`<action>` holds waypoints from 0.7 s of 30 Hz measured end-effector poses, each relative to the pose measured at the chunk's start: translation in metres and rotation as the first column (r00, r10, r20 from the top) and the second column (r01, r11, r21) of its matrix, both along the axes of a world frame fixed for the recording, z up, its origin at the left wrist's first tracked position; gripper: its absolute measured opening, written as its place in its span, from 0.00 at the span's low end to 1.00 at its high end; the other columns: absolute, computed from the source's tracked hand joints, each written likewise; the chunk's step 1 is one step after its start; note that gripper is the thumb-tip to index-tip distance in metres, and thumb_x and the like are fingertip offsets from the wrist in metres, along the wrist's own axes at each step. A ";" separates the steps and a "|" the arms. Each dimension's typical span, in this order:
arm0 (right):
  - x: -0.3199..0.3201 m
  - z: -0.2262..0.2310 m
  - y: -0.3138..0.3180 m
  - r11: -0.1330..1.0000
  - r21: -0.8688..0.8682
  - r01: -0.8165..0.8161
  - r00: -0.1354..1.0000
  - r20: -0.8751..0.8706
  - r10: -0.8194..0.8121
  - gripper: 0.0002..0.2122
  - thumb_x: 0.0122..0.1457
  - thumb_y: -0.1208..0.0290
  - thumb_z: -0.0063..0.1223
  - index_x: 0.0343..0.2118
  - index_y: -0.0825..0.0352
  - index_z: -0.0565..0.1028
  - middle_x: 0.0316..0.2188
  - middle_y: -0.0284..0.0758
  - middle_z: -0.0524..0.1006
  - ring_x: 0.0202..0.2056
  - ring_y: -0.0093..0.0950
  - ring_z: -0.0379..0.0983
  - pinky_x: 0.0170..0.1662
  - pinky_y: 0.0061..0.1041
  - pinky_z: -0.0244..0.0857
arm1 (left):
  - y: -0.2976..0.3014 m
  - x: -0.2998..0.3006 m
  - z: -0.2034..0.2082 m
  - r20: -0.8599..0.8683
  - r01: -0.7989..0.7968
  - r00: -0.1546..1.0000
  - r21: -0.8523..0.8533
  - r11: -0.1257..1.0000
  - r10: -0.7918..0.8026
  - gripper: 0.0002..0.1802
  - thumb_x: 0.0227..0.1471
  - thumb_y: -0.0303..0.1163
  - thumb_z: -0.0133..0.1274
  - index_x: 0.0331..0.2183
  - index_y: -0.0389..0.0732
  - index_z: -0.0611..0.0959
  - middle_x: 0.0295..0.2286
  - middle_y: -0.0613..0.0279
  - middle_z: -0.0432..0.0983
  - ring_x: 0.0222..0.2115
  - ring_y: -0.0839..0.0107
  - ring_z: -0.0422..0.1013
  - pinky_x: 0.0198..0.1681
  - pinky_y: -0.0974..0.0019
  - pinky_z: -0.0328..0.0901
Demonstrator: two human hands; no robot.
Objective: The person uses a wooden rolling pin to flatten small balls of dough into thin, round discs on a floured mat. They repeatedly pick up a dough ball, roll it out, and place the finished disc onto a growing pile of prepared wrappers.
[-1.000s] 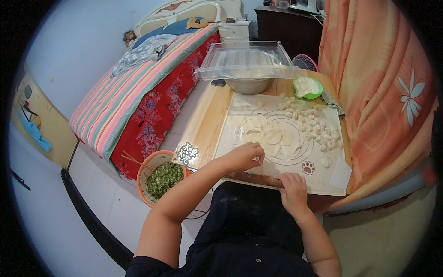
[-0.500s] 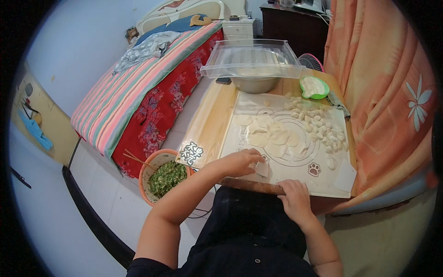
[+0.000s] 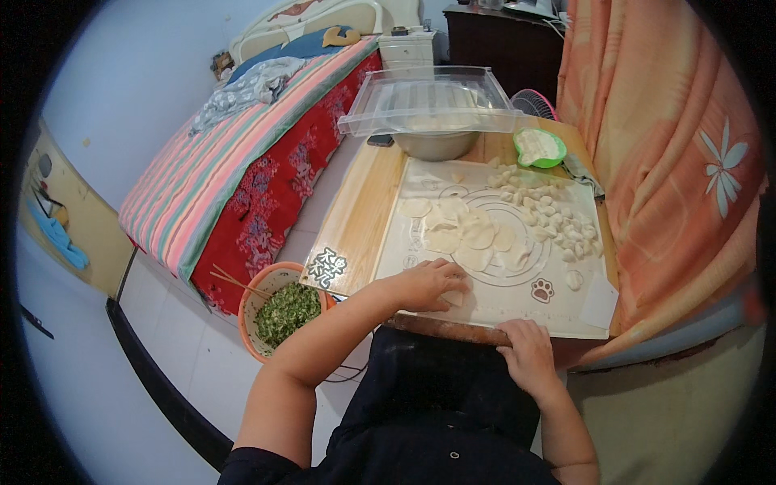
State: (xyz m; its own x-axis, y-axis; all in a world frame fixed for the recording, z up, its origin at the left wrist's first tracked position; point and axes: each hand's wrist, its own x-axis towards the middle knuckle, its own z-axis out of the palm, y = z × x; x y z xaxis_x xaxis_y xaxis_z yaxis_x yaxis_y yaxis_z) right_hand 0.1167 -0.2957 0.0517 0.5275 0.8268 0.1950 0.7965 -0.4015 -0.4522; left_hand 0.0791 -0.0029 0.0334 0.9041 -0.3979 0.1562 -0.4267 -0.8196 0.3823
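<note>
My left hand (image 3: 428, 284) reaches over the near edge of a pale dough mat, fingers bent down onto a small dough wrapper (image 3: 455, 298) that they partly cover. My right hand (image 3: 529, 352) is closed over the right end of a brown wooden rolling pin (image 3: 453, 330), which lies along the mat's near edge. Beyond my left hand, several thin round dough wrappers (image 3: 477, 229) overlap on the mat (image 3: 517, 311). Many small floured dough pieces (image 3: 558, 222) are scattered at the mat's right side, one of them apart and nearer to me.
An orange bowl (image 3: 245, 327) of chopped green filling (image 3: 284, 314) with chopsticks stands low at left. At the table's far end are a metal basin (image 3: 436, 145) under a clear plastic tray (image 3: 364, 123) and a green bowl of flour (image 3: 540, 147). An orange curtain (image 3: 647, 162) hangs at right.
The small wrapper, tilted up at my left fingers before, now lies lower beneath them. My right hand and the rolling pin have shifted slightly right. The view has turned a little.
</note>
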 end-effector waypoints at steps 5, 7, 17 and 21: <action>-0.002 -0.004 -0.010 0.999 0.032 0.020 1.000 0.002 -0.020 0.18 0.49 0.75 0.60 0.44 0.64 0.73 0.41 0.37 0.74 0.46 0.37 0.68 0.50 0.35 0.59 | 0.007 0.011 -0.003 -0.092 -0.002 0.996 0.056 0.998 0.007 0.20 0.49 0.30 0.54 0.47 0.45 0.78 0.41 0.56 0.75 0.46 0.54 0.70 0.48 0.58 0.67; -0.001 -0.005 -0.014 0.998 0.047 0.039 0.999 0.001 -0.039 0.18 0.49 0.75 0.60 0.45 0.64 0.73 0.42 0.37 0.74 0.47 0.37 0.68 0.50 0.36 0.58 | -0.002 0.010 0.006 -0.117 -0.146 0.980 0.118 0.982 0.160 0.19 0.51 0.30 0.53 0.47 0.44 0.78 0.39 0.55 0.76 0.42 0.54 0.72 0.44 0.57 0.69; -0.002 -0.004 -0.026 0.998 0.041 0.050 0.997 -0.061 -0.047 0.18 0.49 0.74 0.60 0.46 0.64 0.72 0.42 0.36 0.74 0.47 0.37 0.68 0.51 0.35 0.58 | -0.023 0.004 0.012 -0.443 -0.518 0.796 -0.146 0.843 0.413 0.17 0.55 0.33 0.51 0.46 0.37 0.77 0.31 0.50 0.81 0.30 0.59 0.78 0.34 0.57 0.70; 0.000 -0.005 -0.022 0.999 0.044 0.031 0.998 -0.050 -0.028 0.18 0.49 0.74 0.60 0.45 0.64 0.72 0.42 0.36 0.74 0.47 0.37 0.68 0.50 0.35 0.58 | -0.016 -0.003 0.003 -0.358 -0.606 0.756 -0.064 0.793 0.549 0.15 0.53 0.33 0.53 0.42 0.38 0.80 0.32 0.47 0.80 0.34 0.50 0.76 0.39 0.53 0.69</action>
